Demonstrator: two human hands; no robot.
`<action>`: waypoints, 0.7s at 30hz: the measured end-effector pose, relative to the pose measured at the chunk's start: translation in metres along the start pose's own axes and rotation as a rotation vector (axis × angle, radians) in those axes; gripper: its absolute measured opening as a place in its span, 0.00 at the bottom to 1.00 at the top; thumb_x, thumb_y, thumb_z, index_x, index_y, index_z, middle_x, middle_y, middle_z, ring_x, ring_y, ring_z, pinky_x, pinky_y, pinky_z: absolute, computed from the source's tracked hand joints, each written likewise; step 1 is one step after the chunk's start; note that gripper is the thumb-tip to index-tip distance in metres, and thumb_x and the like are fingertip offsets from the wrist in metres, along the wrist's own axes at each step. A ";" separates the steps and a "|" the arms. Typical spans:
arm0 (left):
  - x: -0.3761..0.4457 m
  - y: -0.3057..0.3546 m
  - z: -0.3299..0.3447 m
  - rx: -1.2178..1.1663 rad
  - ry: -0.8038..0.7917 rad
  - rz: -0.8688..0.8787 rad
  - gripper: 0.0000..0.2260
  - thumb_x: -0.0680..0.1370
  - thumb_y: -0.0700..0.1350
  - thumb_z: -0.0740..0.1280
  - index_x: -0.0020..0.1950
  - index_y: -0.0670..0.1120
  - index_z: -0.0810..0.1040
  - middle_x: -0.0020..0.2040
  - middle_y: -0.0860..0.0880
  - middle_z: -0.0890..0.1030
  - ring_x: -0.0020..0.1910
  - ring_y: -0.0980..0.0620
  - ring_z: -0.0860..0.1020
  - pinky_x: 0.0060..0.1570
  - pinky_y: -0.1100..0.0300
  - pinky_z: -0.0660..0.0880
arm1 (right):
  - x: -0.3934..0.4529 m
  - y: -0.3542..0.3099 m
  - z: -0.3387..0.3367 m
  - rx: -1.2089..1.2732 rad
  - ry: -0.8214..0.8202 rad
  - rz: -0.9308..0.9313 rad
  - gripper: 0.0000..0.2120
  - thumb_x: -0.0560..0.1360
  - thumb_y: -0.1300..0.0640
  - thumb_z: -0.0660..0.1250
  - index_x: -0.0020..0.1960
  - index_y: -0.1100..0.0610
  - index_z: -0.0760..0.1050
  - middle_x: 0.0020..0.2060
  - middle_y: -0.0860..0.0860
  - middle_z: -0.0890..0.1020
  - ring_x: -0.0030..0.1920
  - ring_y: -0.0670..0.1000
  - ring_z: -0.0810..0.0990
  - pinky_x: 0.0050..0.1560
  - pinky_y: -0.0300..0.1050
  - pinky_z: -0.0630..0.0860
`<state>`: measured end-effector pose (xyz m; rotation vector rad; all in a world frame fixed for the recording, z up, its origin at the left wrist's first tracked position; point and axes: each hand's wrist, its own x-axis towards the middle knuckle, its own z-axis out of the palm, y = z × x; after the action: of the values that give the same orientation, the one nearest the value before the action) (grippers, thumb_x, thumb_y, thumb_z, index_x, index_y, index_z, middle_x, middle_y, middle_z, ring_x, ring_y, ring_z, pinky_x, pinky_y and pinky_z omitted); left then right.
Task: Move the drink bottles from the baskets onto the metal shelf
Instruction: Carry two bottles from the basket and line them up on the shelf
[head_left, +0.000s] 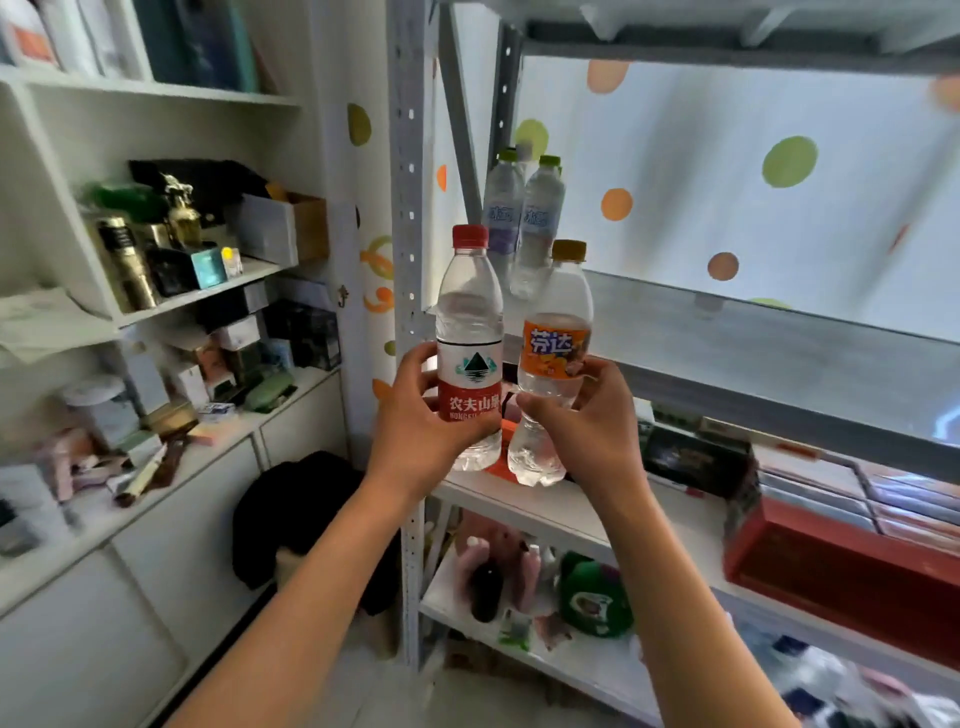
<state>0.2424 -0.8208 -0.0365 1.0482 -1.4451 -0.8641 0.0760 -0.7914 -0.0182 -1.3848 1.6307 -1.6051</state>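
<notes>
My left hand (415, 415) grips a clear water bottle (469, 322) with a red cap and a red-and-white label, held upright. Beside it, my right hand (587, 421) grips a clear bottle with a yellow cap and an orange label (556, 332), tilted slightly right. Both bottles are raised in front of the left end of the metal shelf (727, 332), level with its upper board. Two clear bottles with green caps (524, 218) stand at that board's back left corner. The baskets are not in view.
A grey perforated upright (408, 208) of the metal shelf stands just left of the held bottles. Lower boards carry a red box (831, 566), dark boxes and a green plush toy (597, 597). A white cabinet (156, 312) full of small items fills the left side.
</notes>
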 end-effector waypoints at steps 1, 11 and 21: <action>0.008 0.003 0.000 0.004 -0.003 0.007 0.40 0.57 0.52 0.82 0.62 0.65 0.65 0.55 0.58 0.78 0.52 0.59 0.79 0.52 0.54 0.80 | 0.006 -0.003 0.000 -0.003 0.010 -0.004 0.29 0.65 0.54 0.81 0.61 0.52 0.71 0.49 0.44 0.82 0.49 0.43 0.82 0.52 0.43 0.79; 0.097 0.013 0.023 0.020 -0.014 0.069 0.38 0.61 0.46 0.82 0.65 0.60 0.66 0.56 0.56 0.78 0.53 0.58 0.79 0.50 0.59 0.78 | 0.101 -0.020 0.009 0.022 0.117 -0.107 0.28 0.65 0.55 0.81 0.61 0.52 0.74 0.49 0.44 0.83 0.48 0.42 0.82 0.45 0.35 0.76; 0.198 0.001 0.069 0.063 0.100 0.077 0.39 0.62 0.46 0.82 0.68 0.55 0.67 0.58 0.58 0.78 0.52 0.61 0.79 0.52 0.63 0.78 | 0.215 0.007 0.033 0.070 0.080 -0.161 0.29 0.65 0.53 0.81 0.62 0.53 0.74 0.52 0.45 0.81 0.51 0.47 0.80 0.47 0.33 0.74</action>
<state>0.1719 -1.0090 0.0232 1.0609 -1.4261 -0.7056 0.0194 -0.9949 0.0361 -1.4646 1.5250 -1.8130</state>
